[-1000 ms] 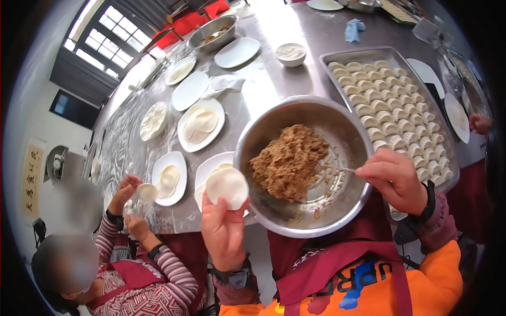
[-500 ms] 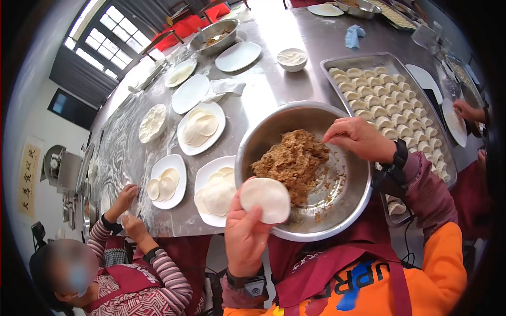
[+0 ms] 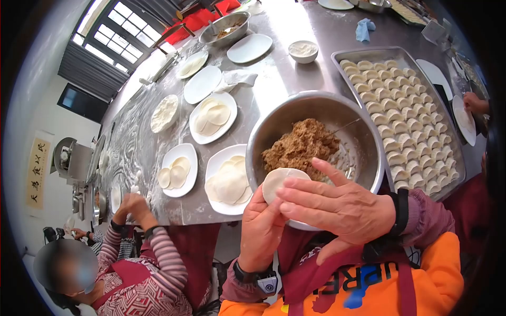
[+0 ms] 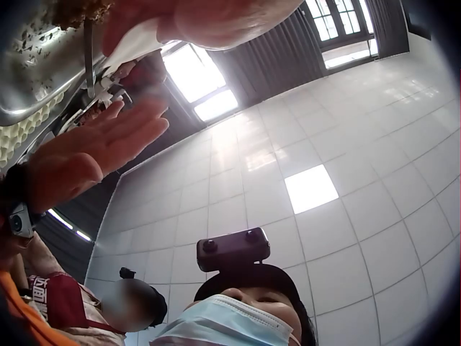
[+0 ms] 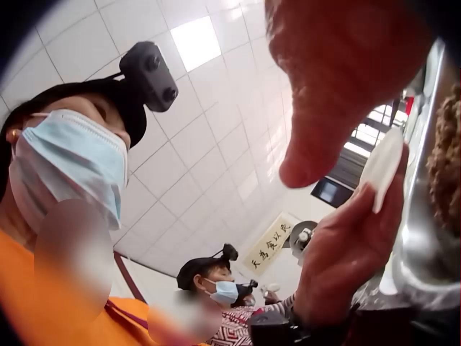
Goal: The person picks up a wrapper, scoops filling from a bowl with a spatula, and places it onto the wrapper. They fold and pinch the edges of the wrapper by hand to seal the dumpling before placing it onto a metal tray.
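Note:
My left hand [image 3: 261, 229] holds a round dumpling wrapper [image 3: 275, 183] between thumb and fingers, over the near rim of a steel bowl [image 3: 254, 124]. Across the wrapper reach the straight fingers of my right hand [image 3: 345, 210], its thumb spread away. The right wrist view shows the wrapper [image 5: 383, 166] edge-on in the left hand [image 5: 342, 249]. Brown minced filling [image 3: 300, 145] is heaped in the bowl, and a thin metal handle [image 3: 350, 125] sticks out of it. From the left wrist, the right hand [image 4: 79, 155] appears with fingers extended.
A metal tray [image 3: 363, 51] with rows of folded dumplings stands right of the bowl. To the left are a plate [image 3: 209, 167] of stacked wrappers, more plates and a flour bowl [image 3: 164, 113]. Another person [image 3: 142, 263] works at the left.
My right hand has let go of the thin handle in the filling and come down-left to the wrapper. The left hand has carried the wrapper right, to the bowl's near rim.

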Tool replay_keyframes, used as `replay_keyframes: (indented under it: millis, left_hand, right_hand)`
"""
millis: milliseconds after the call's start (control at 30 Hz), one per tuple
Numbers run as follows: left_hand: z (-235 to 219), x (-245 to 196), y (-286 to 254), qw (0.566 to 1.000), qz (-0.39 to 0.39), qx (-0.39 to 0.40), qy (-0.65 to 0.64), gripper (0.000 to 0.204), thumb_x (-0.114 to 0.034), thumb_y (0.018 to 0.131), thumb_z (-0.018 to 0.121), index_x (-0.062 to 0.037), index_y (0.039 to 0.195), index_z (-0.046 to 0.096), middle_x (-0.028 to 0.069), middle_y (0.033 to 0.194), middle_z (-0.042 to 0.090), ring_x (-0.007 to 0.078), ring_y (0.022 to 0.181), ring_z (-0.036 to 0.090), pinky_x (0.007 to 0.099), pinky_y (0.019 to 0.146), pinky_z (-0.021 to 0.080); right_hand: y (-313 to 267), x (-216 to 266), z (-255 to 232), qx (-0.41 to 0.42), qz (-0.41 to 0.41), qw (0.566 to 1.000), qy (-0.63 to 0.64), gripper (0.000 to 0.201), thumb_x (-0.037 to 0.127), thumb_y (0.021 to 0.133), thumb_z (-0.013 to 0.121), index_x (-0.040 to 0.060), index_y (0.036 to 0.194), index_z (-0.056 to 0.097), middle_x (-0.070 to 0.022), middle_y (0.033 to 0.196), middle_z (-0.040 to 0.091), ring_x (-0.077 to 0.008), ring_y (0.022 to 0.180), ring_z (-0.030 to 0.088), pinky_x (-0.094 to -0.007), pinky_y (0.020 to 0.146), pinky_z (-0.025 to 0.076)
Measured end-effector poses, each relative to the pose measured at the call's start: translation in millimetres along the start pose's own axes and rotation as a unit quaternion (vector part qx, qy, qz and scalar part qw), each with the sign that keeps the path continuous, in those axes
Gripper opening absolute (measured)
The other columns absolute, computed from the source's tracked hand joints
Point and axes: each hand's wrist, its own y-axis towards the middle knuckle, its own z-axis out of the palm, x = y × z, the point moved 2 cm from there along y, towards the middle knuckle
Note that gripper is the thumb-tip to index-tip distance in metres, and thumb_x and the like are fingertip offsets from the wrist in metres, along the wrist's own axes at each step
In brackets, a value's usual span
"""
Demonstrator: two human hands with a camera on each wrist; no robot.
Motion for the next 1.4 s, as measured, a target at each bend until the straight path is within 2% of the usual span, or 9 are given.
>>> replay_keyframes:
  millis: [167, 267, 400, 500, 567, 833, 1033, 1133, 1400]
  left_hand:
    - [0.6, -10.2, -24.2, 1.0, 0.001, -0.024, -0.004, 0.039, 0.0, 0.089, 0.046, 0.0043, 0.128, 0.038, 0.0155, 0.12, 0.052, 0.0236, 0.11, 0.054, 0.0349, 0.092, 0.046]
    - [-8.4, -9.5, -27.3, 0.999, 0.013, -0.03, -0.003, 0.039, 0.001, 0.089, 0.046, 0.0042, 0.128, 0.038, 0.0151, 0.119, 0.053, 0.0236, 0.106, 0.055, 0.0349, 0.09, 0.047]
    - [1.0, 7.3, -16.7, 1.0, -0.013, -0.018, -0.018, 0.039, 0.001, 0.089, 0.047, 0.004, 0.127, 0.039, 0.0146, 0.118, 0.053, 0.0227, 0.102, 0.057, 0.0347, 0.086, 0.048]
    - [1.1, 4.8, -13.6, 0.999, -0.007, -0.041, -0.011, 0.04, 0.001, 0.089, 0.047, 0.0038, 0.128, 0.039, 0.015, 0.118, 0.053, 0.0228, 0.102, 0.057, 0.0346, 0.083, 0.048]
    - [-6.8, 4.0, -18.4, 0.998, 0.011, -0.058, -0.011, 0.04, 0.001, 0.089, 0.046, 0.0034, 0.128, 0.038, 0.016, 0.12, 0.052, 0.0249, 0.105, 0.055, 0.0379, 0.086, 0.047]
    - [-26.1, -17.3, -10.3, 0.992, 0.1, -0.064, -0.043, 0.043, -0.002, 0.09, 0.044, -0.003, 0.132, 0.032, 0.0172, 0.128, 0.046, 0.0315, 0.114, 0.05, 0.0486, 0.09, 0.048]
    - [-40.1, -12.0, -8.8, 0.969, 0.095, -0.085, -0.21, 0.044, -0.007, 0.093, 0.042, -0.0045, 0.135, 0.03, 0.0163, 0.133, 0.041, 0.0334, 0.119, 0.046, 0.0494, 0.093, 0.046]
    - [-38.1, -10.6, -7.0, 0.96, 0.088, -0.08, -0.254, 0.045, -0.012, 0.094, 0.041, -0.0049, 0.137, 0.028, 0.0156, 0.137, 0.037, 0.0334, 0.124, 0.04, 0.051, 0.096, 0.043]
    - [-28.0, 3.2, -6.1, 0.928, 0.04, -0.005, -0.369, 0.05, -0.02, 0.095, 0.04, -0.0056, 0.139, 0.023, 0.016, 0.144, 0.026, 0.0343, 0.13, 0.031, 0.052, 0.097, 0.041]
  right_hand:
    - [-16.0, -40.5, 1.0, -0.022, 0.199, 0.978, -0.053, 0.079, 0.04, 0.067, 0.071, 0.0016, 0.129, 0.041, -0.0167, 0.133, 0.042, -0.0287, 0.124, 0.041, -0.0487, 0.103, 0.025]
    - [-23.8, -35.4, -7.8, 0.055, 0.217, 0.974, -0.015, 0.074, 0.038, 0.068, 0.072, 0.0018, 0.127, 0.044, -0.0159, 0.13, 0.046, -0.0284, 0.12, 0.044, -0.0477, 0.101, 0.028]
    - [1.3, -18.8, -9.9, -0.138, 0.065, 0.988, -0.019, 0.076, 0.039, 0.068, 0.072, 0.0024, 0.128, 0.043, -0.016, 0.129, 0.046, -0.027, 0.122, 0.043, -0.0471, 0.101, 0.028]
    - [-0.4, -10.4, 12.6, -0.022, 0.031, 0.997, -0.068, 0.076, 0.042, 0.067, 0.072, 0.0025, 0.126, 0.044, -0.0158, 0.13, 0.045, -0.0253, 0.123, 0.043, -0.0453, 0.101, 0.028]
    - [-20.3, -28.6, -1.9, -0.024, 0.162, 0.983, -0.086, 0.067, 0.039, 0.065, 0.074, 0.0054, 0.118, 0.05, -0.0119, 0.108, 0.059, -0.0259, 0.107, 0.055, -0.0485, 0.1, 0.03]
    - [-60.9, -66.6, -55.9, -0.284, 0.22, 0.896, -0.26, 0.049, 0.021, 0.066, 0.074, 0.0046, 0.109, 0.058, -0.0116, 0.097, 0.062, -0.0292, 0.097, 0.057, -0.0406, 0.092, 0.038]
    - [-66.6, -98.5, -49.0, -0.144, 0.381, 0.913, -0.005, 0.038, 0.013, 0.07, 0.068, 0.0022, 0.105, 0.061, -0.0123, 0.092, 0.062, -0.0247, 0.084, 0.059, -0.0324, 0.078, 0.046]
    - [-53.6, -109.7, -29.8, -0.202, 0.32, 0.912, 0.16, 0.024, 0.012, 0.074, 0.064, 0.0012, 0.096, 0.064, -0.0112, 0.081, 0.061, -0.0208, 0.076, 0.06, -0.0317, 0.069, 0.047]
    - [-30.1, -110.3, -15.6, -0.17, 0.16, 0.972, -0.004, 0.012, 0.006, 0.077, 0.064, 0.0019, 0.088, 0.066, -0.0094, 0.072, 0.058, -0.0219, 0.065, 0.057, -0.03, 0.058, 0.045]
